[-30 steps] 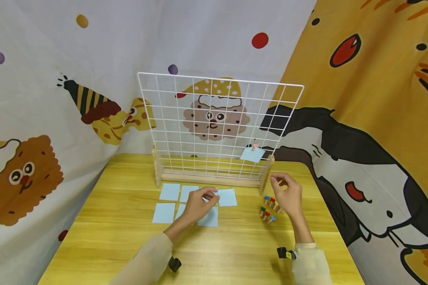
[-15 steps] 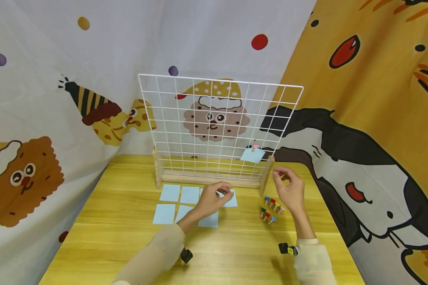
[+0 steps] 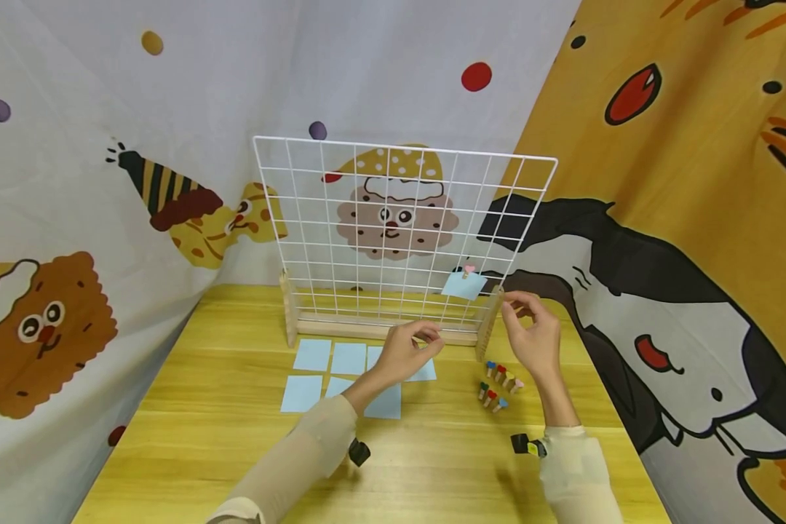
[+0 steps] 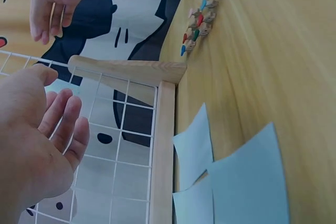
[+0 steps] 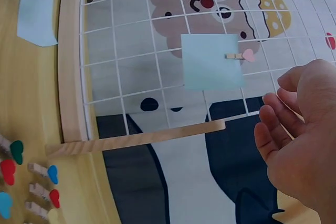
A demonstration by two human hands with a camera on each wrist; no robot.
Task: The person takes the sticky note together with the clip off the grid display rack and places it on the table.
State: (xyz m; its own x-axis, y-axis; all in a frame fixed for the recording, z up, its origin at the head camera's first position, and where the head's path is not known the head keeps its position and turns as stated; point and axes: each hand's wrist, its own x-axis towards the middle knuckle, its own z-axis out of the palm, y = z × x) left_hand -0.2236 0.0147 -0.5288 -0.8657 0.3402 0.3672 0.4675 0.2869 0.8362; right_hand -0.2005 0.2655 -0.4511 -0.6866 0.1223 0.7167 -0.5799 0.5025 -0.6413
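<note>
A light-blue paper square hangs on the white wire grid, held by a small wooden clothespin with a pink heart. My left hand hovers over the right end of the blue paper squares on the table, fingers loosely bent around nothing. To the right of the grid's wooden foot, my right hand is raised with its fingers loosely curled and nothing in them. Several heart-topped clothespins in mixed colours stand in two short rows on the table, just below my right hand.
The grid's wooden base runs across the back of the wooden table. A patterned curtain hangs close behind it and along both sides.
My left hand has moved right and forward, from above the middle papers to the rightmost one. My right hand has risen slightly forward, away from the clothespins. The hung paper stays put.
</note>
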